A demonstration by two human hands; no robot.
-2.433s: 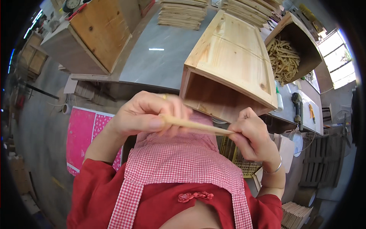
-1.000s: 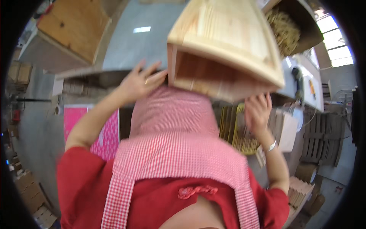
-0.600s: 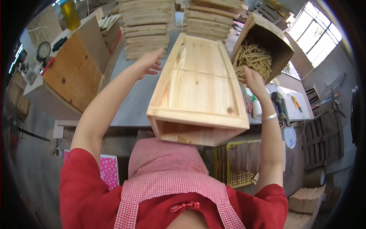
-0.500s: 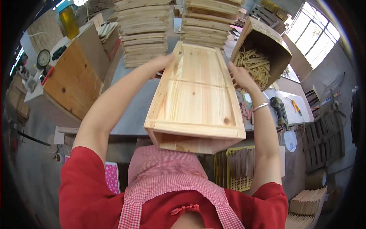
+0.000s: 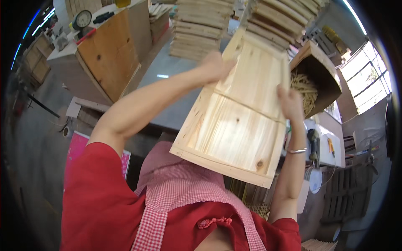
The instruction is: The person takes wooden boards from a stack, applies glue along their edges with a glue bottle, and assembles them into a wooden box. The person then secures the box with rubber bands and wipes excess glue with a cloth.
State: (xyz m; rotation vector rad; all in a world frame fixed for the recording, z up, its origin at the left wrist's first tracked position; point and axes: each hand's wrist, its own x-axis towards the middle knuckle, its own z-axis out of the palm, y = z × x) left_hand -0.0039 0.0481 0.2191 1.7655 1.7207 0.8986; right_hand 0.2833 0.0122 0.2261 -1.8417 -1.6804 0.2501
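Observation:
A pale pine box [image 5: 236, 119] with a raised rim round its knotty panel is tilted up in front of me, its near end above my checked apron [image 5: 180, 178]. Across the middle of the panel runs a thin tan band [image 5: 251, 107]. My left hand [image 5: 215, 67] is closed on the upper left rim, slightly blurred. On the right rim my right hand [image 5: 290, 102] is closed too, its fingertips partly hidden. The box's hollow underside is turned out of sight.
Tall stacks of wooden pieces [image 5: 197, 31] stand at the back of the grey table [image 5: 161, 83]. An open carton [image 5: 324, 75] of tan strips sits to the right, near a dark power tool [image 5: 313, 144]. At left is a wooden cabinet [image 5: 111, 54] with a round dial [image 5: 82, 19].
The box has turned and tilted, so its panel faces me more and the open near end no longer shows. Both hands moved with it, and the whole view has shifted.

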